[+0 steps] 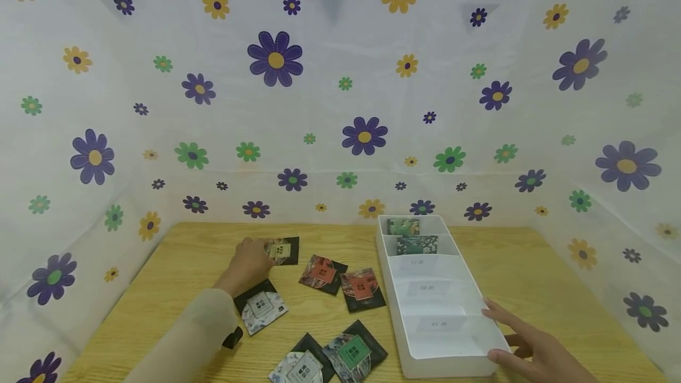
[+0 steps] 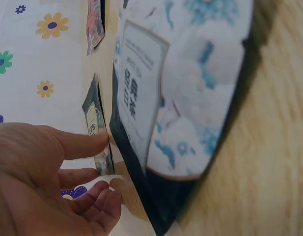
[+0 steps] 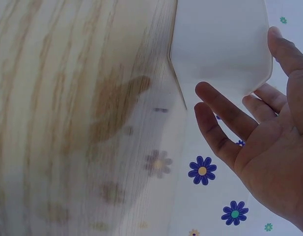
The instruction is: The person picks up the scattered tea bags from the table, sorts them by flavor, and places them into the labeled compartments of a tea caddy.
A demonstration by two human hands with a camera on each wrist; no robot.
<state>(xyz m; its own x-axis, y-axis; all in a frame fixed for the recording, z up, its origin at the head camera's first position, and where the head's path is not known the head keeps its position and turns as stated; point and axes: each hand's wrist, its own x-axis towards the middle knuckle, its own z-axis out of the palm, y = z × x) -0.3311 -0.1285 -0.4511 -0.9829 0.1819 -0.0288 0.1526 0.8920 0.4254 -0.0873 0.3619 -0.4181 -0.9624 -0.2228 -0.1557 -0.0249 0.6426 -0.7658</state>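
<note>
At the back left, my left hand pinches the near end of a black tea sachet with a yellow label. In the left wrist view the thumb lies on that sachet, with the fingers curled at its end. My right hand touches the right front corner of a long white divided box, its fingers extended and spread. The right wrist view shows the right hand beside the white box wall. Two green-patterned sachets stand in the box's rear compartments; the front ones bear faint labels.
Two red-labelled sachets lie left of the box. Nearer sit a green-labelled sachet and a white-patterned sachet, touching. Another white-patterned sachet lies by the left wrist. A flower-printed curtain surrounds the wooden table.
</note>
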